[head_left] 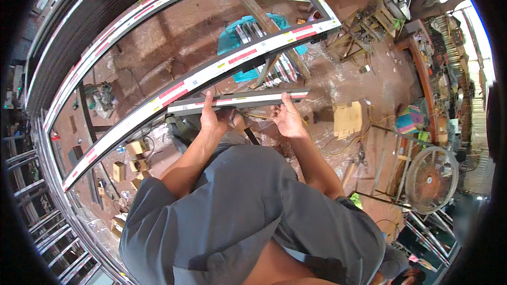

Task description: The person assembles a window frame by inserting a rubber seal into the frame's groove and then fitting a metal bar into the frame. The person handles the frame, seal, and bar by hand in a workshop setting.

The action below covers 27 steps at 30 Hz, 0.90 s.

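A short metal profile bar (248,98), dark-edged with white and red protective film, lies crosswise in front of me. My left hand (212,120) grips it near its left end, the thumb laid over the film. Closer to the other end, my right hand (290,120) holds the bar with the thumb on top and the fingers curled below. Just beyond the bar stretches a large rectangular frame (198,80) covered in the same film. The bar's left part sits very near the frame's near rail; whether they touch I cannot tell.
Several similar short bars (285,69) lie beside a turquoise sheet (228,38) beyond the frame. Stacked long frames (55,47) line the left. A flat cardboard piece (347,120) and a round fan (430,179) are on the right; small cartons (137,146) sit at lower left.
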{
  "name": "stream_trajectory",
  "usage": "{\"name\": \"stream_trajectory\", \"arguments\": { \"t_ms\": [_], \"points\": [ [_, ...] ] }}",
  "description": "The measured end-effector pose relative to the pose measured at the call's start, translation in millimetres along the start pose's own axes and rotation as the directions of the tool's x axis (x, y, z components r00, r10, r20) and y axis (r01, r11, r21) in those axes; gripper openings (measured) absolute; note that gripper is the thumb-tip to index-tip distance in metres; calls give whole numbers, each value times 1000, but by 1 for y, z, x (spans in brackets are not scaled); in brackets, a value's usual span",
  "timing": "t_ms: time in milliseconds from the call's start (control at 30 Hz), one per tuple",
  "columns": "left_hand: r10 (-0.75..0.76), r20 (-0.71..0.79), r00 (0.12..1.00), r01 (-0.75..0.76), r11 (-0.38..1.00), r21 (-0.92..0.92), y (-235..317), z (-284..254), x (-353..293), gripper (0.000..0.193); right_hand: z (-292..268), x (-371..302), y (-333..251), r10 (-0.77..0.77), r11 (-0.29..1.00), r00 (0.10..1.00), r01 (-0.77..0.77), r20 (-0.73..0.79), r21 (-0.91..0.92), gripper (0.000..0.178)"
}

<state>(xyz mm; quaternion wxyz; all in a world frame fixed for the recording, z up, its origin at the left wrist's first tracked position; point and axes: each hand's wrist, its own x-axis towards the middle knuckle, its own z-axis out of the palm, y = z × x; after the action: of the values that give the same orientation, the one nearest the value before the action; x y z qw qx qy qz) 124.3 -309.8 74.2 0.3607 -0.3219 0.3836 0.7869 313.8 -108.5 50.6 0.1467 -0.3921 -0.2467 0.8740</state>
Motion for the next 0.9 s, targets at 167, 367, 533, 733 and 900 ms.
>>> {"name": "stream_trajectory", "arguments": {
  "t_ms": [167,367,533,733,900],
  "points": [
    [-20,-15,1000,20,1000,-1,-3,-5,54,70,34,51,-20,58,978,979,-94,-193,-185,66],
    [-70,-92,993,65,996,-56,9,0,63,50,49,102,-34,152,976,978,-171,-140,-137,56],
    [-65,-109,992,55,995,-88,16,-2,66,47,52,124,-41,281,947,956,-290,-82,-134,56],
    [-3,-5,1000,2,993,-118,14,-7,59,40,39,133,-68,343,912,939,-326,28,-248,53],
    [-53,-13,999,50,983,-174,36,30,35,50,59,122,-124,309,708,808,156,501,-688,78]
  ]
}}
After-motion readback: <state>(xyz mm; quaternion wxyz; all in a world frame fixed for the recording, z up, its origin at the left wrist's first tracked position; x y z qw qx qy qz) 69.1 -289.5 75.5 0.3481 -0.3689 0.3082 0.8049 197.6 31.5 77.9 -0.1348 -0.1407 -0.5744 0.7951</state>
